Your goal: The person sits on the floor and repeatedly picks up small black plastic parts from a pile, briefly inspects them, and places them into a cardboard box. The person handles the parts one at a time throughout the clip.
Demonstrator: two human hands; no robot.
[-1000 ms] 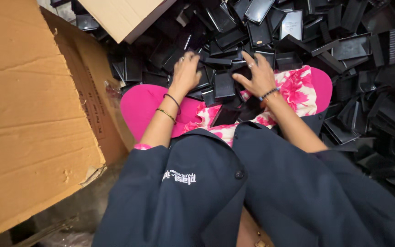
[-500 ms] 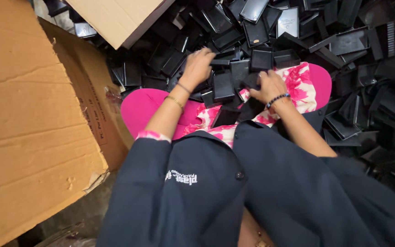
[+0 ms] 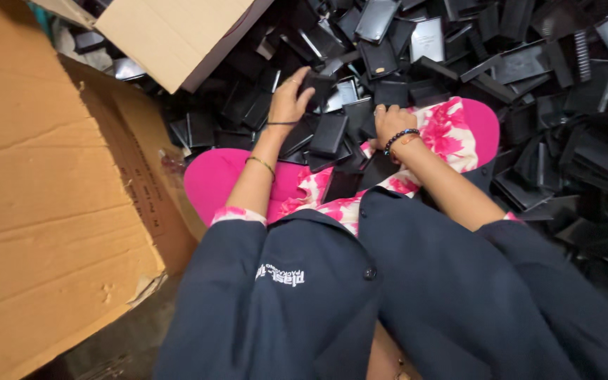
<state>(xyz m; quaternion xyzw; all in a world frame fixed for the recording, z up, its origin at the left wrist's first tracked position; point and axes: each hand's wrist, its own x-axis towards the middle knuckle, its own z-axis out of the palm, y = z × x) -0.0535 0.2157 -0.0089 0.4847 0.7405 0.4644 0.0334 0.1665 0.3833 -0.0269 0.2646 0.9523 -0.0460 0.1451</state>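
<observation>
Reaching forward over the lap, the person's left hand [image 3: 288, 98] closes its fingers around a small flat black plastic piece [image 3: 316, 86], lifted a little above the heap of black rectangular plastic trays and lids [image 3: 529, 63] that fills the top and right of the view. A thin dark band and a gold bangle sit on that forearm. The right hand [image 3: 390, 121] lies lower and nearer the body, curled with its knuckles up at the edge of the heap, touching the black pieces just beside it; it seems to be closed on one of them, though the fingers are hidden from above and I cannot tell for sure. A beaded bracelet and an orange thread circle the right wrist.

Both arms come out of a dark navy button-front jacket [image 3: 332, 295], worn over bright pink cloth with a white floral print [image 3: 452, 130] that spreads across the lap. Several loose black pieces rest on this cloth between the two hands.

At the left stands a large brown corrugated cardboard box [image 3: 43, 197], its wall near the person's left elbow. A second cardboard flap [image 3: 170, 35] juts over the heap at the top, well apart from the hands.
</observation>
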